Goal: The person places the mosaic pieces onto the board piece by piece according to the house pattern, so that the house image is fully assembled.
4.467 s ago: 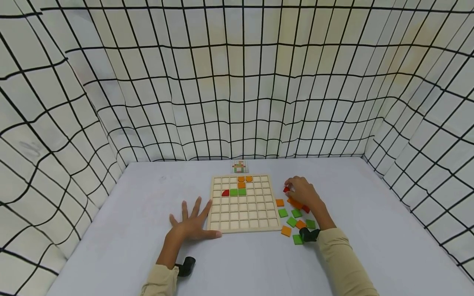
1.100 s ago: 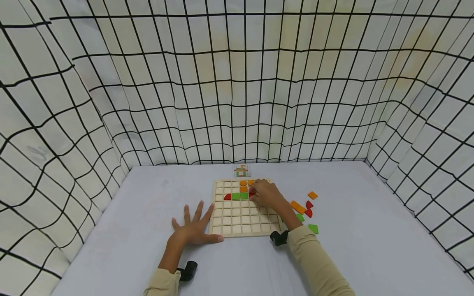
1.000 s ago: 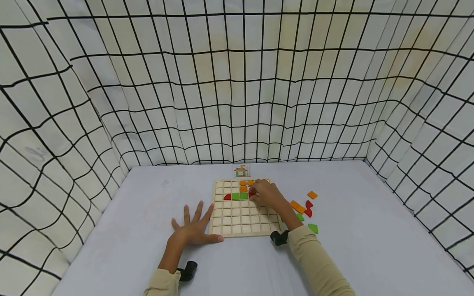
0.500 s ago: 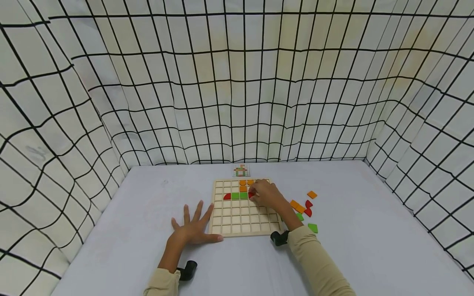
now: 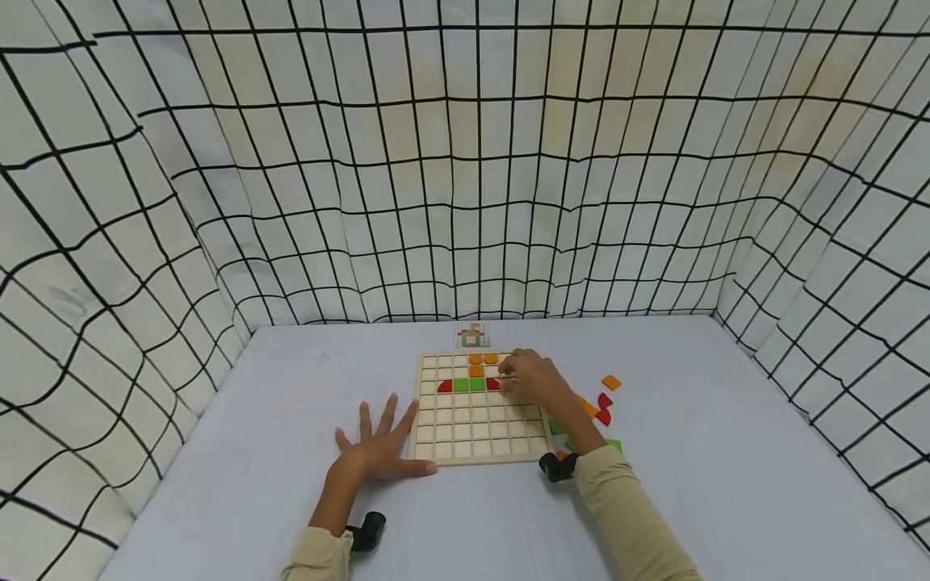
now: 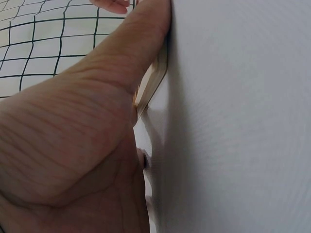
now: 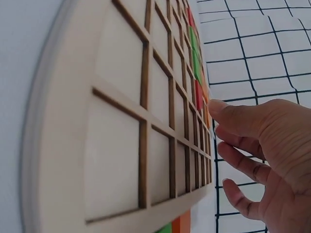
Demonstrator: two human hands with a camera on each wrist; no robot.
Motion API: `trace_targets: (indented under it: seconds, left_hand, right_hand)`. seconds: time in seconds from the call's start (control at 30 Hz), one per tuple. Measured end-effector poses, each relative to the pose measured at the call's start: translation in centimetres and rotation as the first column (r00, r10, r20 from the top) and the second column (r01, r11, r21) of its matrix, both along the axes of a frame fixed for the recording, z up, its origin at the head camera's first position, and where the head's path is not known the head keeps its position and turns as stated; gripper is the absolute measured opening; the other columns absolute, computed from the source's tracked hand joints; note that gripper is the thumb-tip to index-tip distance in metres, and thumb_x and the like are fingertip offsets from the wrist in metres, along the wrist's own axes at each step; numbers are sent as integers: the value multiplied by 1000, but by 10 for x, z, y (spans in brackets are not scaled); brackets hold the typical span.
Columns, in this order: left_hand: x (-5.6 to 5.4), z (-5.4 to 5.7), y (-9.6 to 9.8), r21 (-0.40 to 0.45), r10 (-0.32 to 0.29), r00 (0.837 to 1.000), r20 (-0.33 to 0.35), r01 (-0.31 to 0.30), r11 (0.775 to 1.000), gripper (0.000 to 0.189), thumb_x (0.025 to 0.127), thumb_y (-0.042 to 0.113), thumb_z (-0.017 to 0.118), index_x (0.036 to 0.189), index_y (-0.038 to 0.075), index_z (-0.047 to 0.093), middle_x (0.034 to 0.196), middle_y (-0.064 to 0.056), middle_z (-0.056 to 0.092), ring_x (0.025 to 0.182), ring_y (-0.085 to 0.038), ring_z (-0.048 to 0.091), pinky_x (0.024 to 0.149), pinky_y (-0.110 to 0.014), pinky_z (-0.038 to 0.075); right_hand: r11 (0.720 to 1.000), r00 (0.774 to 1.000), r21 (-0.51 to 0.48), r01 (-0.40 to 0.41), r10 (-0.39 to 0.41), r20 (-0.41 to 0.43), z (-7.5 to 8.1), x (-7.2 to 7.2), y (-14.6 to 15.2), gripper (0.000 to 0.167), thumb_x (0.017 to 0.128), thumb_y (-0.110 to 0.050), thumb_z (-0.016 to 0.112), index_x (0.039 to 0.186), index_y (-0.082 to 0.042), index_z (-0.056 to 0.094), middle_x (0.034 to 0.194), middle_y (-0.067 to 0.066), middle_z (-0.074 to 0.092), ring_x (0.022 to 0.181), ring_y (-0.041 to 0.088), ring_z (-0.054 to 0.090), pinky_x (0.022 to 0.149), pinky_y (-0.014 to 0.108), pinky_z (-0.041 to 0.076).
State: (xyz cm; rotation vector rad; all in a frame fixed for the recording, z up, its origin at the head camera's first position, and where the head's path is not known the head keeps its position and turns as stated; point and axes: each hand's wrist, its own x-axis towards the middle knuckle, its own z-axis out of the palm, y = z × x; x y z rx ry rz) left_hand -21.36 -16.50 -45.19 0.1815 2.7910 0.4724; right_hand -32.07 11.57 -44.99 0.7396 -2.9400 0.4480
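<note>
The right hand (image 5: 538, 381) hangs above the board (image 5: 479, 433), fingers loosely bent, a narrow gap between thumb and forefinger, just to the 3 o'clock side of a red piece (image 5: 492, 384); whether a fingertip touches the board cannot be told. Its sleeve (image 5: 634, 512) reaches in from 5 o'clock. The left hand (image 5: 378, 453) is spread wide, fingers straight and fanned, thumb at the board's 7 o'clock corner; its arm comes from 7 o'clock. The red piece ends a row with two green squares (image 5: 461, 385) toward 12 o'clock. Loose pieces (image 5: 605, 416) lie on the tabletop (image 5: 291, 420) at 3 to 4 o'clock.
</note>
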Motion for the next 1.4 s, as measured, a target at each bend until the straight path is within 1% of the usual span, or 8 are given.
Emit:
trace_targets:
  seconds: [0.07, 0.27, 0.57, 0.7, 0.83, 1.07, 1.17, 1.4]
  left_hand:
    - [0, 0, 0, 2, 1, 1000, 0, -1, 1000, 114, 70, 74, 69, 157, 22, 17, 165, -18, -1, 144, -57, -12, 98, -85, -2]
    - [-1, -3, -2, 0, 2, 1000, 0, -2, 1000, 114, 70, 75, 68, 158, 23, 16, 165, -17, -2, 144, -57, -13, 98, -85, -2]
    - [-2, -5, -3, 6, 4, 1000, 13, -4, 1000, 114, 71, 74, 68, 158, 24, 15, 165, -17, -3, 144, -56, -14, 98, -85, -3]
    - [-2, -4, -4, 13, -1, 1000, 12, 0, 1000, 114, 71, 74, 68, 158, 23, 15, 165, -17, -3, 144, -56, -15, 98, -85, -4]
    - [-3, -4, -4, 16, -9, 1000, 8, 9, 1000, 114, 71, 75, 68, 158, 23, 15, 165, -17, -3, 144, -56, -14, 97, -85, -4]
    - [-3, -4, -3, 26, -8, 1000, 7, 8, 1000, 115, 70, 74, 69, 158, 23, 16, 165, -17, -3, 144, -56, -15, 97, -85, -5]
    - [-3, -5, -3, 24, -6, 1000, 8, 6, 1000, 115, 70, 74, 69, 158, 22, 15, 165, -17, -3, 143, -57, -15, 97, -85, -5]
    - [-3, -5, -3, 26, -6, 1000, 3, 6, 1000, 114, 70, 74, 69, 158, 23, 16, 165, -17, -3, 143, -56, -15, 97, -85, -5]
  right_hand:
    - [1000, 999, -9, 23, -23, 36, 4, 2, 3, 26, 91, -28, 70, 112, -12, 71, 107, 1, 66, 101, 20, 62, 79, 41, 53]
    - [997, 994, -36, 65, -61, 87, 12, 6, 19, 26, 91, -25, 70, 112, -10, 70, 106, 2, 65, 103, 22, 61, 85, 45, 51]
    - [991, 995, -116, 65, -55, 89, 22, 14, 63, 15, 91, -14, 69, 104, -7, 72, 101, 6, 66, 98, 25, 61, 84, 44, 53]
    - [988, 993, -135, 79, -66, 98, 20, 13, 86, 15, 91, -10, 68, 104, -4, 72, 102, 9, 68, 101, 28, 62, 90, 46, 52]
    - [984, 987, -146, 100, -80, 140, 16, 16, 107, 15, 91, -7, 67, 104, -2, 72, 104, 12, 68, 102, 31, 61, 92, 47, 52]
    - [974, 964, -164, 159, -117, 237, 11, 22, 131, 15, 91, -4, 64, 104, -1, 71, 104, 14, 68, 88, 23, 58, 83, 41, 55]
    - [974, 961, -161, 156, -113, 251, 8, 24, 138, 15, 90, -3, 64, 103, -2, 72, 101, 11, 69, 88, 22, 58, 86, 43, 54]
    - [982, 969, -146, 117, -81, 232, 2, 25, 153, 14, 85, 1, 68, 97, -3, 73, 96, 9, 70, 92, 26, 58, 89, 50, 50]
